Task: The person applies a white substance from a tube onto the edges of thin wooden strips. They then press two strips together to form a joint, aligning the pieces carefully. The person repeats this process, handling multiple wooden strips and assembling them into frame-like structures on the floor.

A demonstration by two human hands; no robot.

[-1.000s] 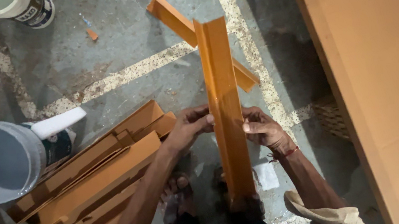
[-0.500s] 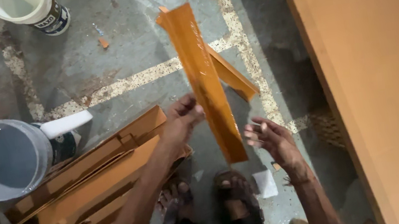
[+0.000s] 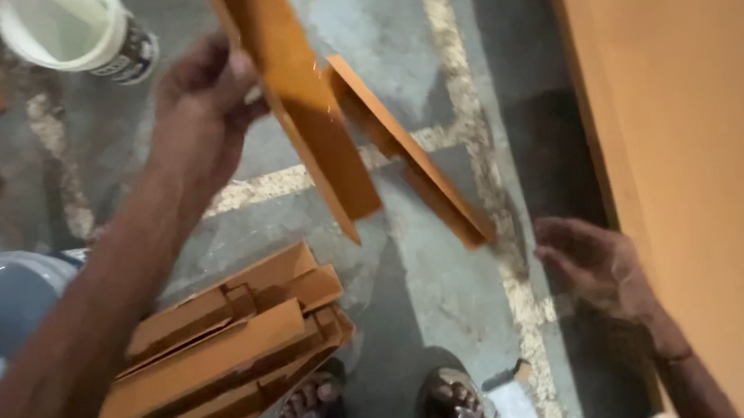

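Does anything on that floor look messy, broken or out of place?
A little. One wooden strip lies alone and slanted on the concrete floor, apart from the stack of strips. A small scrap sits by the sandalled feet. The left hand holds another strip; nothing looks broken or spilled.

Grey concrete floor [image 3: 426, 326] with a worn pale line [image 3: 474, 109]; apparently an orange panel [image 3: 718, 144] at the right.

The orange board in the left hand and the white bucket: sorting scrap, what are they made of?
Orange flat board, gripped by the left hand: probably wood or plywood with an orange-brown coat; flat, sharp-edged, matt. White round bucket: probably plastic; smooth, thin rim.
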